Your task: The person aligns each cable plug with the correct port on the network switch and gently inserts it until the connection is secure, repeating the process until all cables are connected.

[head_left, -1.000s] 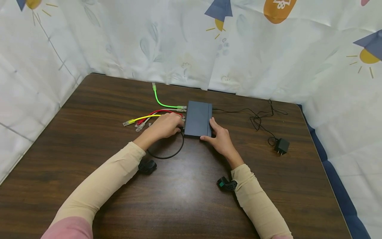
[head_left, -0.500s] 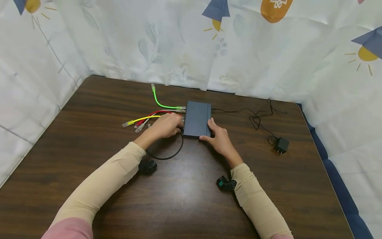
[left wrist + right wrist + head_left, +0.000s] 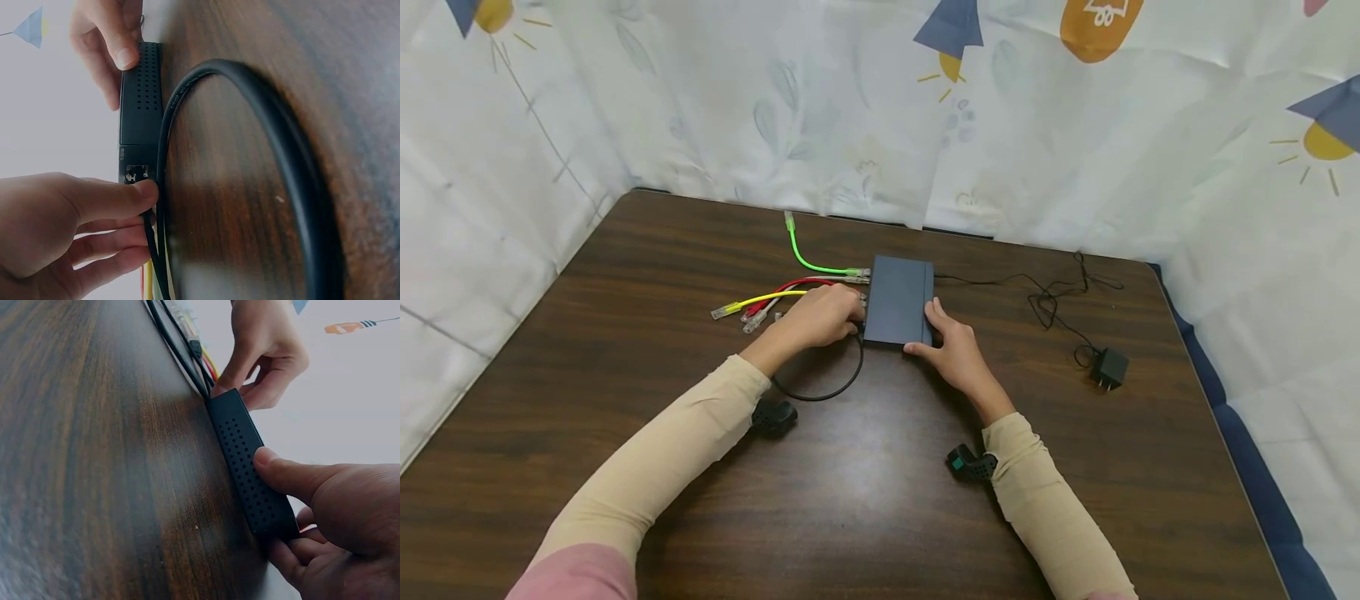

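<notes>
A dark grey network switch [image 3: 897, 296] lies flat at the back middle of the table. My right hand [image 3: 957, 346] holds its right side, thumb on the near vented wall and fingers along the far end in the right wrist view. At the port side my left hand [image 3: 822, 318] pinches the end of a black network cable [image 3: 312, 212], close against the switch. One open port [image 3: 136, 174] shows beside the left thumb; the plug is hidden by the fingers. The black cable loops forward over the table. Green [image 3: 820, 268], red, grey and yellow [image 3: 767, 297] network cables run left from the same side.
A thin black power cord runs right from the switch to a black power adapter [image 3: 1108, 367], partly tangled. A white patterned curtain [image 3: 850, 108] hangs behind the brown wooden table [image 3: 865, 500]. Dark blue fabric [image 3: 1255, 467] borders the right edge.
</notes>
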